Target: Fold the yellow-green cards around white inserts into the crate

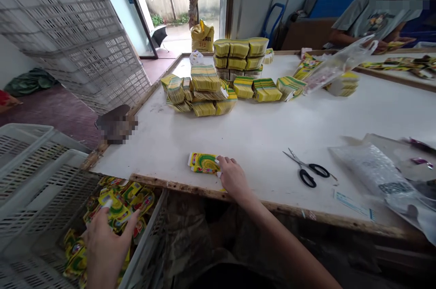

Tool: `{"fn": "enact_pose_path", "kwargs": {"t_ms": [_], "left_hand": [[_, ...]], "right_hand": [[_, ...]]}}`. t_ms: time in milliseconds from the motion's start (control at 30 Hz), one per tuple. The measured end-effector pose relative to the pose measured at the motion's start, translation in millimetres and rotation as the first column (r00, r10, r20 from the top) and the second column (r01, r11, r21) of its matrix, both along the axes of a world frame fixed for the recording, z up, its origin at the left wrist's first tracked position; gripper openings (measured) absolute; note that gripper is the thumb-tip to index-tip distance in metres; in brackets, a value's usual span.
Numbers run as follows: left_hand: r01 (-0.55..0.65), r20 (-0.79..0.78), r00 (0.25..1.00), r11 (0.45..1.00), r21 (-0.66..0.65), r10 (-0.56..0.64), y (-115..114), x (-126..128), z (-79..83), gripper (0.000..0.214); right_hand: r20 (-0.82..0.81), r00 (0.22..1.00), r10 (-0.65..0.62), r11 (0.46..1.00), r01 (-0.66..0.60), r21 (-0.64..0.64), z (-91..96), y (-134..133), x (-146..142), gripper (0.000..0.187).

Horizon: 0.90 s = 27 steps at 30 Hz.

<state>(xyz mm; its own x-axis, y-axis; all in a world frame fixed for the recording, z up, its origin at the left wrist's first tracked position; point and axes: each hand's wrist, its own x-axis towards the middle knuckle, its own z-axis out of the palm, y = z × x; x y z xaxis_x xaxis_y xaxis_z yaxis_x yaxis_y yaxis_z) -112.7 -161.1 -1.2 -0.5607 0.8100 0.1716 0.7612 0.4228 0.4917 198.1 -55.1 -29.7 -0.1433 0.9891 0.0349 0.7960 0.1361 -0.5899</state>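
My right hand (232,175) rests on the white table (259,139) near its front edge, fingers curled onto the right end of a yellow and green packet (203,163) lying flat there. My left hand (104,246) reaches down into a white plastic crate (41,189) at the lower left. Its fingers grip one of the several yellow and green packets (117,205) heaped in the crate.
Bundled stacks of yellow packets (218,82) stand at the table's far middle. Black scissors (308,172) lie to the right of my hand, clear plastic bags (381,175) further right. Another person (378,14) works at the far right corner. White crates (78,30) are stacked at left.
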Motion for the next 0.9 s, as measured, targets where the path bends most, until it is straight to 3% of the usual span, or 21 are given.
{"fn": "enact_pose_path", "kwargs": {"t_ms": [100,233,333,400,500,567,667,767,833,900], "left_hand": [[0.047,0.241,0.97,0.999,-0.011,-0.043,0.4,13.5,-14.7,0.07],[0.185,0.456,0.865,0.977,0.104,-0.212,11.8,56.3,-24.5,0.062],[0.263,0.587,0.73,0.937,0.231,-0.35,19.2,87.5,-25.6,0.058],[0.252,0.67,0.627,0.917,0.309,-0.398,21.8,103.8,-25.7,0.058],[0.115,0.778,0.494,0.916,0.385,-0.389,24.3,122.8,-23.5,0.06],[0.006,0.835,0.365,0.897,0.441,-0.413,26.4,133.2,-18.4,0.062],[-0.159,0.875,0.12,0.86,0.484,-0.47,29.9,144.6,-4.0,0.056],[-0.299,0.877,-0.082,0.851,0.431,-0.473,32.0,149.3,13.2,0.042],[-0.354,0.851,-0.172,0.838,0.416,-0.495,32.8,150.1,21.5,0.038],[-0.386,0.839,-0.201,0.828,0.407,-0.506,33.6,151.3,25.3,0.036]], "right_hand": [[0.025,1.0,0.006,1.0,-0.005,-0.012,0.2,2.1,-6.8,0.037],[-0.012,1.0,-0.01,1.0,0.01,-0.015,-1.4,5.1,-7.5,0.039],[-0.111,0.993,-0.028,1.0,0.029,0.004,-3.5,4.0,-5.3,0.042],[-0.203,0.979,-0.034,0.999,0.038,0.017,-2.2,0.1,-3.9,0.043],[-0.334,0.942,-0.035,0.998,0.052,0.042,7.2,-11.4,-5.8,0.046],[-0.463,0.886,0.004,0.998,0.027,0.06,16.8,-23.5,-12.1,0.05],[-0.709,0.693,0.131,0.989,-0.139,0.047,30.4,-47.4,-28.2,0.051],[-0.83,0.539,0.145,0.956,-0.293,-0.023,40.4,-71.3,-42.6,0.052],[-0.865,0.484,0.131,0.932,-0.359,-0.059,45.0,-81.6,-46.9,0.055],[-0.871,0.473,0.129,0.908,-0.41,-0.089,46.8,-85.3,-47.8,0.059]]}}
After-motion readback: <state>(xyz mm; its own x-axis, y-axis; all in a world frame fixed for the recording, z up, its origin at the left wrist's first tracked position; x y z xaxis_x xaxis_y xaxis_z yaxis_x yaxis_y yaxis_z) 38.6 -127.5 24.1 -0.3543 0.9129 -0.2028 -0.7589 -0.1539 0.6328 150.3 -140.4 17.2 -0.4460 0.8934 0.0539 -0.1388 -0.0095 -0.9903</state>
